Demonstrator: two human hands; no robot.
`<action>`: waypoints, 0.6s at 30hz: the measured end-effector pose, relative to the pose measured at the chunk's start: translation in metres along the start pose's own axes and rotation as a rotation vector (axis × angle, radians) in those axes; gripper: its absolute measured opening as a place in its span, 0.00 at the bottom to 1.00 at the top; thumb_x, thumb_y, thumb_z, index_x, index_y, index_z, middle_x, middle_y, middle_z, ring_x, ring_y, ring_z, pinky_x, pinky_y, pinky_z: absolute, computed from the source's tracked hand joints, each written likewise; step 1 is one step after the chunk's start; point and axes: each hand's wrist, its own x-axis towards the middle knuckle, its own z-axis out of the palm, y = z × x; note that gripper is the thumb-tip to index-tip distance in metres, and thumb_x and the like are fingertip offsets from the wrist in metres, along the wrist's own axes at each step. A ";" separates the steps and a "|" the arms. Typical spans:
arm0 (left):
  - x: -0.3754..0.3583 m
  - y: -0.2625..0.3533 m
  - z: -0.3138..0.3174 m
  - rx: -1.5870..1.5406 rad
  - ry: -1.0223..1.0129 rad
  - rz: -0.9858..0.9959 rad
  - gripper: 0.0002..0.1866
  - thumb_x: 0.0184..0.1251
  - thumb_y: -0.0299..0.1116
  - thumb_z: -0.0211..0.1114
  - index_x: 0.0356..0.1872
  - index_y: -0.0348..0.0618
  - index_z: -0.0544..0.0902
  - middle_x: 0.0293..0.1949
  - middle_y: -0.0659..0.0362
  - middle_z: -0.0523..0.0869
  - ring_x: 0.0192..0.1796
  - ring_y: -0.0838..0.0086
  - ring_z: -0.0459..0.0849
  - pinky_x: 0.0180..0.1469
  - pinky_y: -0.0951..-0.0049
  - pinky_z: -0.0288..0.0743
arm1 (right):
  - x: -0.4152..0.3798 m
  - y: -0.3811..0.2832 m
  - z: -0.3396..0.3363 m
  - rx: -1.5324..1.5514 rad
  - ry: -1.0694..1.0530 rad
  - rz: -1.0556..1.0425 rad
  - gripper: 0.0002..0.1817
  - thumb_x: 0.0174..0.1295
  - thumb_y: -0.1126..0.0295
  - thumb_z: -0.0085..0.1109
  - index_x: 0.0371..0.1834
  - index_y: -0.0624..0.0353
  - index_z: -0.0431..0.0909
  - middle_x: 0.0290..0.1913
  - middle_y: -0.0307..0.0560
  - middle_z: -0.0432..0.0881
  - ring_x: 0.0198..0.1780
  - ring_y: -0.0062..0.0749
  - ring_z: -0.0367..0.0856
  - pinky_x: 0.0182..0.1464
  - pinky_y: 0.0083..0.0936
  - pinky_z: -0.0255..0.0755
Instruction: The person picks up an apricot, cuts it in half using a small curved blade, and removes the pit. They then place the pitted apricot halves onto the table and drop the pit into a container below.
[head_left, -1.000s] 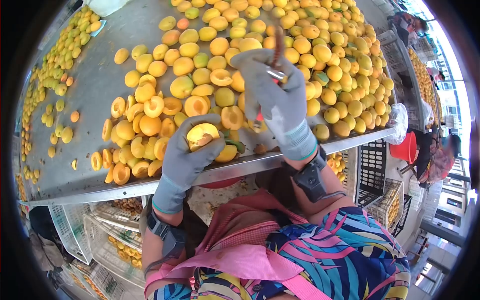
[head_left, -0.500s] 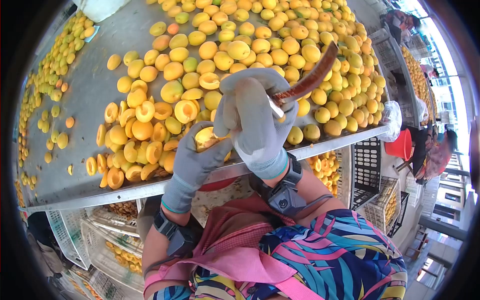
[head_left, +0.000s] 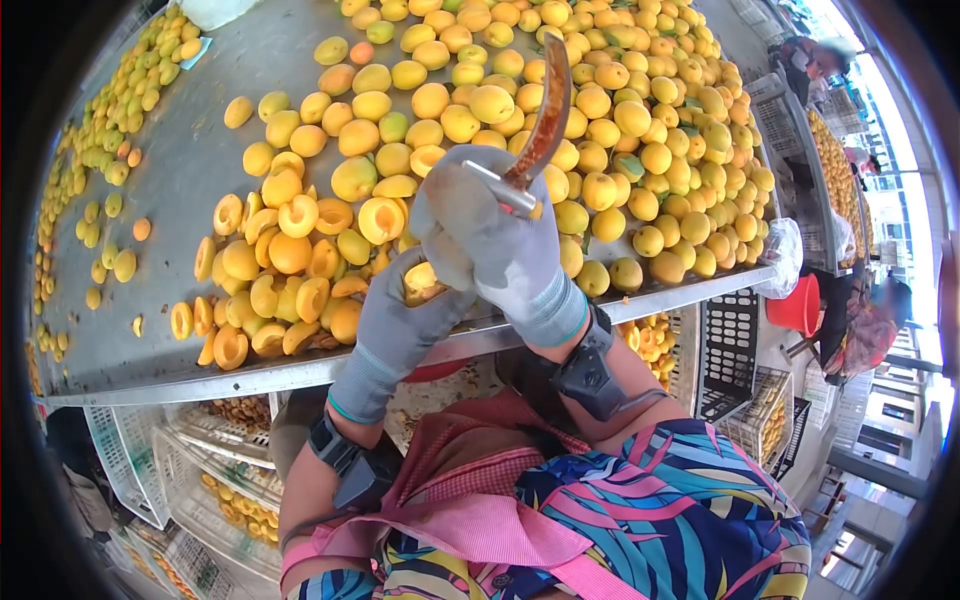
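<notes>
My left hand [head_left: 400, 325], in a grey glove, is closed around a cut apricot [head_left: 421, 281] whose inner flesh shows. Touching it from the right, my gloved right hand [head_left: 487, 225] grips a curved knife [head_left: 546, 115]. The brown-stained blade points up and away from me, while the handle is mostly hidden in the fist. Just left of my hands lies a pile of apricot halves [head_left: 290, 253], several with the hollow side up. Whole yellow apricots [head_left: 610, 110] cover the metal table [head_left: 190, 230] beyond and to the right.
A raised metal edge [head_left: 240, 381] runs along the table's near side. Below stand white crates [head_left: 130, 465] and a black crate [head_left: 729, 345]. A red bucket [head_left: 795, 305] and a clear plastic bag [head_left: 782, 245] are at the right, near a seated person [head_left: 868, 325].
The knife has swung from pointing right to pointing nearly straight ahead as my right hand turned and shifted slightly left. My left hand has moved a little right, still holding the apricot.
</notes>
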 end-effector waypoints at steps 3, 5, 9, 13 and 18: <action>0.000 0.001 -0.001 0.004 -0.024 -0.033 0.19 0.56 0.28 0.72 0.48 0.36 0.79 0.40 0.61 0.85 0.40 0.82 0.81 0.44 0.79 0.77 | 0.001 -0.006 0.011 -0.010 0.094 0.053 0.07 0.59 0.69 0.64 0.32 0.62 0.80 0.24 0.31 0.78 0.27 0.11 0.73 0.29 0.14 0.66; 0.001 0.000 0.000 0.038 -0.029 -0.020 0.19 0.56 0.28 0.72 0.48 0.36 0.79 0.41 0.60 0.85 0.40 0.81 0.81 0.44 0.78 0.77 | 0.005 -0.012 0.005 -0.112 0.053 0.203 0.13 0.57 0.70 0.66 0.42 0.62 0.76 0.34 0.36 0.79 0.35 0.17 0.77 0.36 0.17 0.71; -0.001 -0.002 -0.001 0.038 -0.002 -0.009 0.18 0.55 0.28 0.73 0.47 0.36 0.80 0.41 0.60 0.85 0.41 0.81 0.81 0.45 0.78 0.77 | 0.010 0.000 0.007 -0.022 -0.080 0.168 0.10 0.60 0.67 0.65 0.37 0.62 0.80 0.25 0.32 0.79 0.26 0.11 0.73 0.27 0.14 0.66; 0.000 0.003 0.000 0.041 -0.057 0.028 0.18 0.55 0.27 0.72 0.48 0.37 0.80 0.42 0.59 0.86 0.43 0.80 0.81 0.47 0.77 0.76 | 0.009 -0.001 -0.003 0.140 -0.059 0.304 0.11 0.61 0.66 0.64 0.39 0.63 0.80 0.26 0.32 0.78 0.26 0.12 0.71 0.28 0.13 0.65; -0.002 0.008 0.001 -0.007 -0.113 0.007 0.18 0.56 0.27 0.71 0.48 0.37 0.80 0.43 0.59 0.86 0.44 0.79 0.81 0.49 0.76 0.76 | 0.009 0.010 -0.016 0.286 -0.162 0.254 0.13 0.61 0.67 0.62 0.43 0.64 0.79 0.30 0.35 0.78 0.28 0.13 0.71 0.28 0.12 0.65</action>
